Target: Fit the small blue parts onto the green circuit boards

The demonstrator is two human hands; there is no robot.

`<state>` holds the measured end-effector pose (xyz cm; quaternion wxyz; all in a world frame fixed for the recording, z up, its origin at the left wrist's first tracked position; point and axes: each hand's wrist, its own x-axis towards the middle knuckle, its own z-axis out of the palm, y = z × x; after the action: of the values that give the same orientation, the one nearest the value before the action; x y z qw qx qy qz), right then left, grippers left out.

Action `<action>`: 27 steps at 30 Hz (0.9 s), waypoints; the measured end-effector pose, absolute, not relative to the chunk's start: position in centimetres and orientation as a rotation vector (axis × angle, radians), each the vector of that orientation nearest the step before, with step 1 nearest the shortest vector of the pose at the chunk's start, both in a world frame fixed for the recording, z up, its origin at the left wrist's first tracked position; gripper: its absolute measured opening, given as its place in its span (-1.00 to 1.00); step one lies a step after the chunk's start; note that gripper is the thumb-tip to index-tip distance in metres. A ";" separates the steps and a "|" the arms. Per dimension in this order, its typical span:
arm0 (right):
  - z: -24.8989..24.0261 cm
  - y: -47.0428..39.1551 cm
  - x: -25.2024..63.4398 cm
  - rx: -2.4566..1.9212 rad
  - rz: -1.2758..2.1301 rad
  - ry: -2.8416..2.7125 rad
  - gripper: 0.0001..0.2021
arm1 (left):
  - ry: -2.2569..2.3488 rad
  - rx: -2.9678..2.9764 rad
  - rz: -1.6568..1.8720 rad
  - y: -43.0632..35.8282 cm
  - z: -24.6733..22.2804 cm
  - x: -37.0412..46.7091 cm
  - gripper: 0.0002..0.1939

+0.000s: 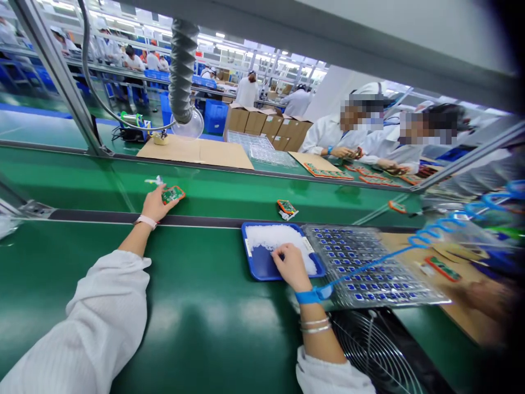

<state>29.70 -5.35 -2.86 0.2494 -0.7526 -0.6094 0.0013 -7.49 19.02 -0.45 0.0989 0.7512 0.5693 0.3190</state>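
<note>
On the green belt at the left, my left hand (154, 206) has its fingers round the near side of a green circuit board with an orange edge (173, 195). A small white piece (154, 180) shows just beyond those fingers. My right hand (290, 265), with a blue wrist strap, is over a blue tray (261, 265) that bears many small white pieces (270, 236). Its thumb and index finger are pinched together; whatever may be between them is too small to name. Another orange-edged board (286, 207) lies on the belt behind the tray.
A clear tray of small blue parts (356, 262) adjoins the blue tray. A coiled blue cord (381, 258) crosses it. A black fan (369, 345) sits at lower right. A blurred other person's hand (488, 295) is at far right. Two people work across the belt.
</note>
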 end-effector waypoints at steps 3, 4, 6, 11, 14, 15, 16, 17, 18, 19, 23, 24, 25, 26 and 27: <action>-2.9 -5.3 29.8 -2.039 0.031 -1.682 -0.83 | 1.796 2.337 0.666 19.5 -2.0 -8.8 -0.25; -3.0 -5.3 29.9 -2.026 0.037 -1.694 -0.83 | 1.857 2.339 0.630 19.5 -2.2 -9.1 -0.26; -3.1 -5.2 30.2 -1.994 0.043 -1.721 -0.82 | 1.982 2.317 0.639 19.1 -2.1 -9.4 -0.30; -3.6 -5.0 30.8 -1.938 0.023 -1.787 -0.82 | 2.054 2.260 0.791 17.6 -1.5 -10.4 -0.48; -3.8 -5.0 30.9 -1.961 -0.015 -1.817 -0.81 | 1.998 2.276 0.851 16.3 -1.8 -10.6 -0.58; -3.9 -5.1 30.9 -1.971 -0.031 -1.822 -0.80 | 1.963 2.292 0.846 15.8 -1.9 -10.4 -0.59; -4.0 -5.1 30.9 -1.980 -0.045 -1.824 -0.81 | 1.921 2.311 0.833 15.3 -2.1 -10.2 -0.60; -4.0 -5.1 30.8 -1.987 -0.057 -1.825 -0.81 | 1.873 2.332 0.818 14.8 -2.2 -9.9 -0.61; -4.0 -5.1 30.8 -1.992 -0.063 -1.827 -0.81 | 1.820 2.356 0.804 14.2 -2.4 -9.6 -0.63; -4.0 -5.2 30.7 -1.992 -0.064 -1.829 -0.81 | 1.764 2.380 0.792 13.8 -2.5 -9.4 -0.65; -3.6 -5.2 30.8 -1.958 -0.068 -1.831 -0.81 | 1.627 2.436 0.777 12.4 -2.7 -9.4 -0.68; -3.5 -5.3 30.9 -1.948 -0.085 -1.821 -0.81 | 1.628 2.434 0.781 12.3 -2.7 -9.7 -0.68; -3.4 -5.3 31.0 -1.939 -0.109 -1.806 -0.81 | 1.641 2.426 0.788 12.2 -2.7 -10.1 -0.68; -3.4 -5.3 31.1 -1.934 -0.132 -1.795 -0.81 | 1.658 2.415 0.794 12.2 -2.7 -10.4 -0.68; -3.3 -5.3 31.2 -1.934 -0.146 -1.791 -0.81 | 1.675 2.405 0.795 12.2 -2.7 -10.8 -0.67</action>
<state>31.15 -5.35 -3.34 0.2482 -0.7098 -0.6570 -0.0534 -10.76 12.21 -2.68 0.0526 0.7908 0.5508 0.2616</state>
